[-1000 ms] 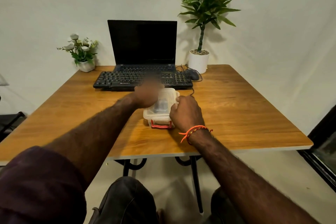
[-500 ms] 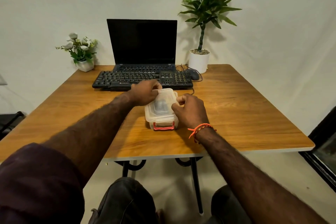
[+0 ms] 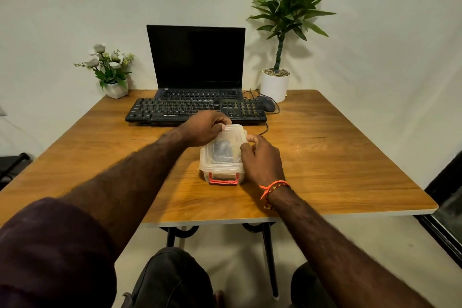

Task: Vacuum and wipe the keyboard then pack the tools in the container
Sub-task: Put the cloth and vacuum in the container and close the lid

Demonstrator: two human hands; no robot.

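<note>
Both hands (image 3: 203, 127) (image 3: 261, 157) grip lidded container (image 3: 221, 157) before keyboard (image 3: 195, 109).

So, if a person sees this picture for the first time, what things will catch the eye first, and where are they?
First, the clear plastic container with a red latch at the middle of the wooden table: the left hand grips its far left corner and the right hand holds its right edge. Behind it lie a black keyboard and an open laptop with a dark screen. A tall potted plant stands at the far right.
</note>
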